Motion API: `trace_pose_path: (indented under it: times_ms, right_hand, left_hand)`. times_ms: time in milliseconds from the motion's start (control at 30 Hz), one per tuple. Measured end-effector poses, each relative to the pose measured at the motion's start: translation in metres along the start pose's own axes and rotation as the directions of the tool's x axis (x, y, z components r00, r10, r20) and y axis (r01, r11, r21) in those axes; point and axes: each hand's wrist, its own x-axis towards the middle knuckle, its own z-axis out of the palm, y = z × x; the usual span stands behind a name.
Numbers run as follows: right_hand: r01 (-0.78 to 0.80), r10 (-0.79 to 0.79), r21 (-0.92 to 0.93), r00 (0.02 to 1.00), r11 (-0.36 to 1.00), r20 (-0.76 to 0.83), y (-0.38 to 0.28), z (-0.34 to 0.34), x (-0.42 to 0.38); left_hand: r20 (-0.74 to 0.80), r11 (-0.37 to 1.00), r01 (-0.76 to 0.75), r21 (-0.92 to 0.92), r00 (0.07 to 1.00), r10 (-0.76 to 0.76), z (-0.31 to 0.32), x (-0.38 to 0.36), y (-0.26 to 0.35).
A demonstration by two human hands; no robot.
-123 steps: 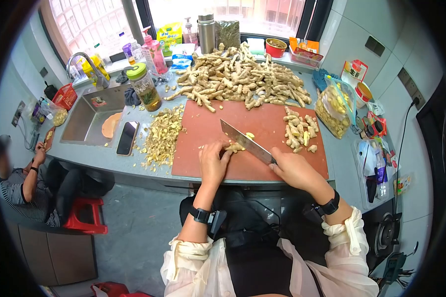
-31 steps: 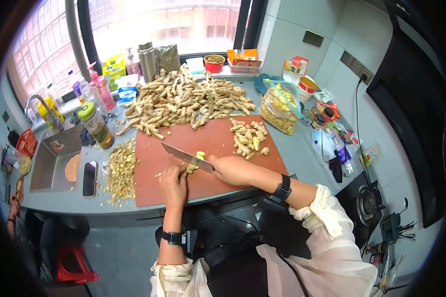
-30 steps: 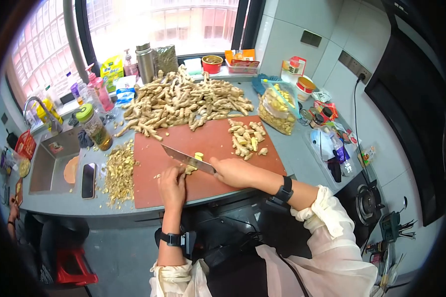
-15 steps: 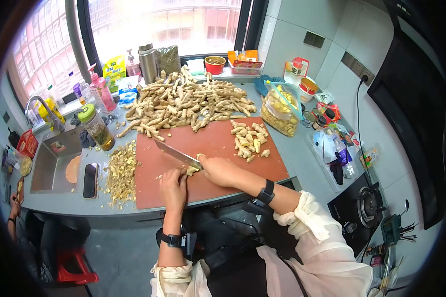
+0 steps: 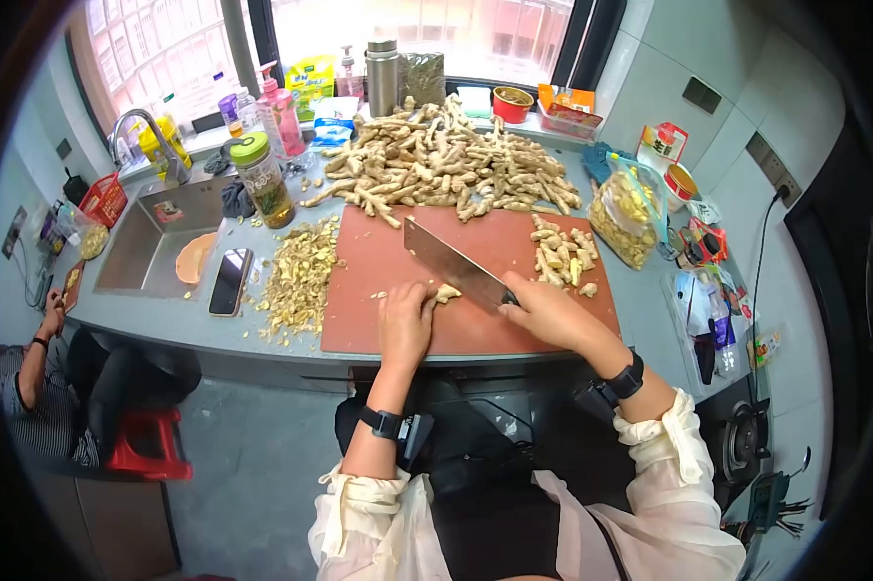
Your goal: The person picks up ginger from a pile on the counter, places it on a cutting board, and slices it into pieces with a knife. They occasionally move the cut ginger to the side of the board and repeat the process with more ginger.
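Observation:
My right hand point(image 5: 545, 312) is wrapped round the black handle of a cleaver point(image 5: 448, 259). Its broad blade slants up to the left over the reddish-brown cutting board point(image 5: 373, 261), flat face showing. My left hand point(image 5: 407, 321) has its fingers bent together on the board, holding a small piece of ginger point(image 5: 446, 292) near the blade's lower edge. Cut ginger chunks point(image 5: 560, 254) lie at the board's right. Behind the board rises a large heap of whole ginger point(image 5: 446, 165). Ginger trimmings point(image 5: 301, 276) are piled along the left edge.
A phone point(image 5: 230, 282), a green-lidded jar point(image 5: 262, 184) and a sink point(image 5: 131, 247) are on the left. To the right stand a bag of ginger pieces point(image 5: 628, 218) and a plastic tray of items point(image 5: 704, 324). Another person point(image 5: 34, 387) sits at the far left.
My view has shifted, so the counter appears further right. The cleaver has come away from the ginger and turned, its blade face now more visible. My left hand stays by the piece.

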Motion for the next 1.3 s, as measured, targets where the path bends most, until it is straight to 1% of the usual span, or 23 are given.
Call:
trace_pose_path:
  times_ms: [67, 167, 300, 400, 467, 567, 700, 800, 867, 933, 1000, 1100, 1167, 1233, 1300]
  right_hand:
    - [-0.028, 0.031, -0.04, 0.997, 0.999, 0.068, -0.006, -0.002, 0.002]
    - [-0.035, 0.043, -0.091, 0.994, 0.995, 0.098, -0.006, 0.001, 0.007]
    - [-0.018, 0.028, -0.116, 0.996, 0.993, 0.09, -0.005, 0.005, 0.009]
    - [-0.03, 0.047, -0.157, 0.993, 0.987, 0.104, -0.005, 0.01, 0.012]
    - [0.003, 0.013, -0.197, 0.997, 0.98, 0.077, -0.007, 0.011, 0.013]
    - [-0.016, 0.042, -0.207, 0.992, 0.978, 0.12, -0.01, 0.009, 0.015]
    - [-0.013, 0.039, -0.213, 0.992, 0.977, 0.119, -0.009, 0.017, 0.026]
    - [0.011, 0.006, -0.21, 0.997, 0.978, 0.077, -0.008, 0.028, 0.041]
    - [0.073, -0.073, -0.205, 0.997, 0.976, 0.009, -0.009, 0.033, 0.05]
    - [0.073, -0.073, -0.203, 0.997, 0.976, 0.007, -0.01, 0.036, 0.051]
    - [0.073, -0.074, -0.205, 0.997, 0.976, 0.003, -0.009, 0.036, 0.048]
    - [0.047, -0.049, -0.161, 0.999, 0.986, -0.012, -0.005, 0.033, 0.038]
    - [0.038, -0.029, -0.175, 0.998, 0.984, 0.054, -0.001, 0.026, 0.026]
    - [0.024, -0.012, -0.176, 0.997, 0.984, 0.07, 0.002, 0.018, 0.01]
    - [0.01, 0.007, -0.176, 0.996, 0.984, 0.094, 0.003, 0.016, 0.0]
  left_hand:
    - [0.005, 1.0, 0.009, 0.002, 1.0, -0.009, 0.001, 0.001, 0.001]
    - [0.001, 1.0, 0.005, -0.02, 1.0, -0.005, -0.002, 0.001, 0.003]
    - [0.001, 1.0, 0.006, -0.024, 1.0, -0.006, -0.001, 0.001, 0.003]
    - [0.004, 1.0, 0.012, -0.01, 1.0, -0.012, -0.002, 0.002, 0.003]
    - [0.006, 1.0, 0.019, -0.004, 1.0, -0.019, -0.003, 0.002, 0.004]
    - [-0.006, 1.0, 0.012, -0.023, 1.0, -0.012, -0.003, 0.003, 0.004]
    - [0.018, 1.0, 0.021, -0.012, 1.0, -0.021, -0.002, 0.003, 0.003]
    - [0.017, 1.0, 0.013, -0.009, 1.0, -0.013, -0.002, 0.003, 0.004]
    - [0.011, 1.0, 0.001, -0.006, 1.0, -0.001, -0.002, 0.003, 0.005]
    - [-0.017, 1.0, -0.008, 0.002, 1.0, 0.008, -0.001, 0.002, 0.005]
    - [-0.013, 1.0, -0.011, 0.001, 1.0, 0.011, -0.001, 0.001, 0.005]
    - [-0.004, 1.0, -0.007, 0.001, 1.0, 0.007, -0.002, 0.002, 0.005]
    - [-0.001, 1.0, 0.001, 0.002, 1.0, -0.001, -0.002, 0.001, 0.004]
    - [0.023, 1.0, 0.019, 0.002, 1.0, -0.019, -0.005, 0.001, 0.006]
    - [-0.004, 1.0, 0.002, -0.008, 1.0, -0.003, -0.002, 0.002, 0.004]
